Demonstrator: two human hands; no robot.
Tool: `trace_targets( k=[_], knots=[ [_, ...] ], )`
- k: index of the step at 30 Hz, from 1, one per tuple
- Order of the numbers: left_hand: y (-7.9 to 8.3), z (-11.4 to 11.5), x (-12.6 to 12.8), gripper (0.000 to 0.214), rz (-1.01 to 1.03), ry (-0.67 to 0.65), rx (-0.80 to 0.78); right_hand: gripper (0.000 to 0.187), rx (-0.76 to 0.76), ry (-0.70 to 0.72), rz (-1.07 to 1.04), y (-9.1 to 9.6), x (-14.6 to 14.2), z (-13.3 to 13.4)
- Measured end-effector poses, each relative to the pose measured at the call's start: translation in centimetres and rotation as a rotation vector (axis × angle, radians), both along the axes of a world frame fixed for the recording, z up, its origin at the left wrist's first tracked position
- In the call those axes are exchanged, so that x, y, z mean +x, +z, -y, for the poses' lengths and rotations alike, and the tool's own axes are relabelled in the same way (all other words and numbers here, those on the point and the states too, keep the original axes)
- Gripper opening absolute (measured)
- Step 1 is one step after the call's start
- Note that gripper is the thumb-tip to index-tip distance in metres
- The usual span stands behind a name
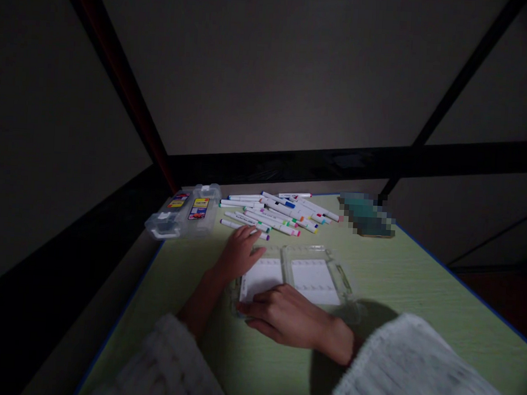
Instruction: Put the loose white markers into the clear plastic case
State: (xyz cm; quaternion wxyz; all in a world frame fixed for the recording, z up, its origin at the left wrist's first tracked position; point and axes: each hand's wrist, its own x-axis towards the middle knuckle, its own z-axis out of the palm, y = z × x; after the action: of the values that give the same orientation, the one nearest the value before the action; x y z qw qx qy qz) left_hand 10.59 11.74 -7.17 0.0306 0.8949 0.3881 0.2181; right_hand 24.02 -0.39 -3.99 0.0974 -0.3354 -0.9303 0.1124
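Observation:
A clear plastic case [340, 271] lies opened flat on the table, with a white insert in each half. My right hand [284, 313] is bent over the near edge of its left half, gripping the near left corner; the undersides of those fingers are hidden. Beyond the far left corner of the case, my left hand [239, 254] has its fingers stretched forward and its thumb apart. Its fingertips reach a white marker with a purple end [262, 235], but whether they touch it I cannot tell. Several more white markers [284, 210] with coloured ends lie in a loose pile behind.
A second clear plastic case [207, 224] with colourful labels sits at the far left table edge. At the far right lies a flat, blurred-out object [366, 214]. The green table [401, 275] has a blue edge, and a wall stands right behind it.

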Motion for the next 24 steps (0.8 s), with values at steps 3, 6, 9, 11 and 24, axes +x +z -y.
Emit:
trace_targets(
  k=[3, 6, 9, 11, 24],
  knots=[
    [0.20, 0.12, 0.08, 0.040, -0.017, 0.004, -0.003, 0.033, -0.005, 0.002, 0.002, -0.15, -0.01, 0.02],
    [0.34, 0.25, 0.12, 0.040, -0.035, 0.001, -0.006, 0.033, -0.013, 0.000, -0.004, -0.21, -0.01, 0.00],
    [0.44, 0.37, 0.12, 0.038, -0.053, -0.003, -0.002, 0.033, -0.020, 0.000, -0.010, -0.18, 0.01, -0.07],
    [0.53, 0.44, 0.13, 0.037, -0.053, -0.009, -0.005, 0.033, -0.022, 0.001, -0.011, -0.15, 0.03, -0.10],
    [0.42, 0.74, 0.31, 0.018, -0.023, 0.049, -0.072, 0.033, -0.014, -0.004, -0.016, -0.08, 0.14, -0.09]
  ],
)
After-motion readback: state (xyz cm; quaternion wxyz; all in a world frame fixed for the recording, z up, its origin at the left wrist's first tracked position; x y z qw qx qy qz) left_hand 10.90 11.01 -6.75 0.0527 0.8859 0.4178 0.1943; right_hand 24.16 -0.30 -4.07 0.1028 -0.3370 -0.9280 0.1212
